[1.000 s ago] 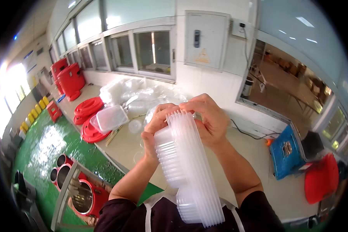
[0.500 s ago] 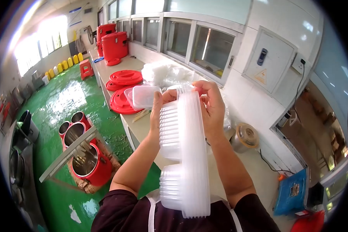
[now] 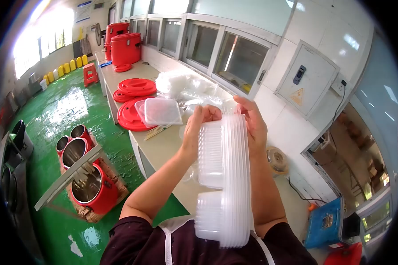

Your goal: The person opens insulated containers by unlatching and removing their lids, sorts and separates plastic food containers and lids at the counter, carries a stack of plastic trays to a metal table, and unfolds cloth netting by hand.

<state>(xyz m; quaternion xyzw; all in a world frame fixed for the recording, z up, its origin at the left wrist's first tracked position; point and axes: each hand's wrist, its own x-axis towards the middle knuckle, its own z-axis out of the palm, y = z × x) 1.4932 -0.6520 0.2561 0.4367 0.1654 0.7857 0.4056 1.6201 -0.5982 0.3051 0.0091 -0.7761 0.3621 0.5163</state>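
Note:
A tall nested stack of clear plastic containers (image 3: 225, 176) stands on edge in front of my chest, rims toward the right. My left hand (image 3: 199, 128) grips its upper left side, thumb raised and fingers bent behind the top. On the upper right side, my right hand (image 3: 252, 123) holds the stack near the rims, its fingers partly hidden by the plastic. Beyond my left hand, translucent square lids (image 3: 162, 111) rest by red round lids (image 3: 130, 115) on the counter (image 3: 157, 148). Clear plastic bags (image 3: 185, 86) lie behind them.
Red insulated barrels (image 3: 126, 48) stand at the counter's far end. Open red pots (image 3: 94, 187) sit on the green floor at the left, beside a metal frame (image 3: 70, 176). A round tub (image 3: 276, 160) and a blue box (image 3: 325, 223) are at the right.
The view has swung left since the first frame. The stack has turned more upright, and both hands have stayed on it. Lately the stack and hands have shifted slightly right in view.

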